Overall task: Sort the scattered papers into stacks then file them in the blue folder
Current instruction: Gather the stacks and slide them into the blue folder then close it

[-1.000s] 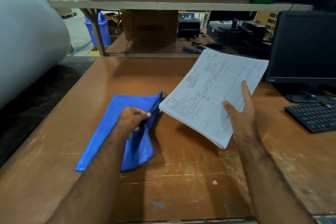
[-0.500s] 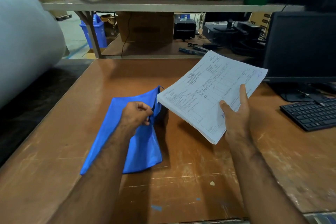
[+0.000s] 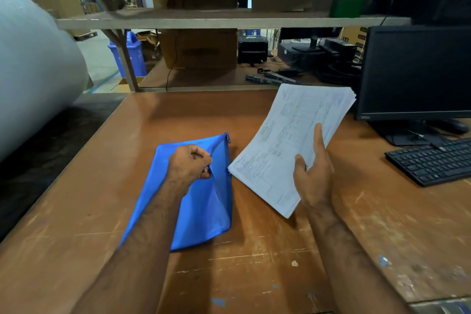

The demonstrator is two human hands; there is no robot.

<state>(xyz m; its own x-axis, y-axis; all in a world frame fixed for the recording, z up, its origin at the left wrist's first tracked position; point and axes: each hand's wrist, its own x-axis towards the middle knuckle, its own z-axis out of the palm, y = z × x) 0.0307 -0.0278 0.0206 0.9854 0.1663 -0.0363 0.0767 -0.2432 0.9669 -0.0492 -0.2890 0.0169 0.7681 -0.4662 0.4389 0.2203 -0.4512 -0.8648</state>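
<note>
Scuffed brown table; shelf and monitor behind. Left hand pinches blue folder; right hand grips paper stack.

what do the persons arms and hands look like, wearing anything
Both forearms are bare up to the frame edge: no sleeves, gloves, watch or bands show. No rings visible on the left hand or the right hand. No markings or cables on either arm.

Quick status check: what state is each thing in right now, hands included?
Blue folder: on the table, top flap lifted.
Paper stack: gathered, held above the table.
Left hand: pinching the folder's flap.
Right hand: gripping the stack.
Monitor: dark.
</note>
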